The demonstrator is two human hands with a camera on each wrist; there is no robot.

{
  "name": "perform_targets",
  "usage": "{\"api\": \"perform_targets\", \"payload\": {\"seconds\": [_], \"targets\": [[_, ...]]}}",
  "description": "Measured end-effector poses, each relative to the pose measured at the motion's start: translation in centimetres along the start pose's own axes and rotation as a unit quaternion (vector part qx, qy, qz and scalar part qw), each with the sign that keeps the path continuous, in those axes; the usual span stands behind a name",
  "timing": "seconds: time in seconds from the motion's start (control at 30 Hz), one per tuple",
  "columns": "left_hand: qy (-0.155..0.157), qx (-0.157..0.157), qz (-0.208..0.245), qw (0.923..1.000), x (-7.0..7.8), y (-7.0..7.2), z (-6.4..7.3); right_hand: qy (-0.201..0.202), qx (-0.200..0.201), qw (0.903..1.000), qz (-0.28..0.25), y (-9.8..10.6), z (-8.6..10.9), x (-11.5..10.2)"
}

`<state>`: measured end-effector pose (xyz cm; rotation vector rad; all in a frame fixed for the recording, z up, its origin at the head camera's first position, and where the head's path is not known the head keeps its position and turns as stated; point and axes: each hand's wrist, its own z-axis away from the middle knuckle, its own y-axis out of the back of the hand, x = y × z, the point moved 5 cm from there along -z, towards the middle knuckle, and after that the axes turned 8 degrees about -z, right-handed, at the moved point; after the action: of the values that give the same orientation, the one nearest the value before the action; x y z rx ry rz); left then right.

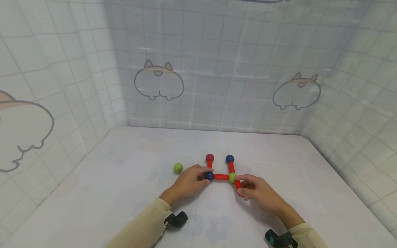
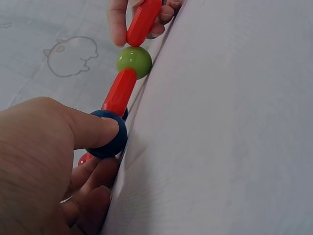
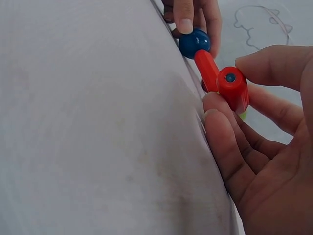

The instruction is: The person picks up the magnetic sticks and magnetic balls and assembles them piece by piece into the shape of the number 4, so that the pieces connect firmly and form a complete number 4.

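Observation:
Red rods and coloured balls are joined into a frame on the table. My left hand (image 1: 191,181) pinches the near blue ball (image 1: 209,176) between thumb and fingers. From that ball a red connecting rod (image 1: 221,177) runs to a green ball (image 1: 233,177). My right hand (image 1: 258,191) pinches another red rod (image 3: 234,90), whose far end meets the green ball; its near end shows a small dark disc. Two more rods point away from me, one ending in a red ball (image 1: 210,157), the other in a far blue ball (image 1: 230,158).
A loose green ball (image 1: 178,168) lies on the white table (image 1: 124,186), left of the frame and beyond my left hand. Gridded curtains with animal drawings (image 1: 159,82) stand behind the table and along both sides. A dark device (image 1: 176,219) sits at each wrist.

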<state>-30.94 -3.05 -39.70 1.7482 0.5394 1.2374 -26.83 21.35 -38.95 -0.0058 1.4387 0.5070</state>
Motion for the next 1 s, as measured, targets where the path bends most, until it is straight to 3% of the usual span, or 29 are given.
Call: {"api": "perform_targets", "payload": {"seconds": [0.67,1.0], "targets": [[0.010,0.005,-0.003,0.9999,0.05,-0.14,0.04,-0.021,0.027,0.9992,0.018,-0.53,-0.17,-0.04],[0.013,0.011,0.002,0.9999,0.28,-0.05,-0.13,-0.036,0.080,0.9955,0.035,-0.70,-0.32,-0.03]]}}
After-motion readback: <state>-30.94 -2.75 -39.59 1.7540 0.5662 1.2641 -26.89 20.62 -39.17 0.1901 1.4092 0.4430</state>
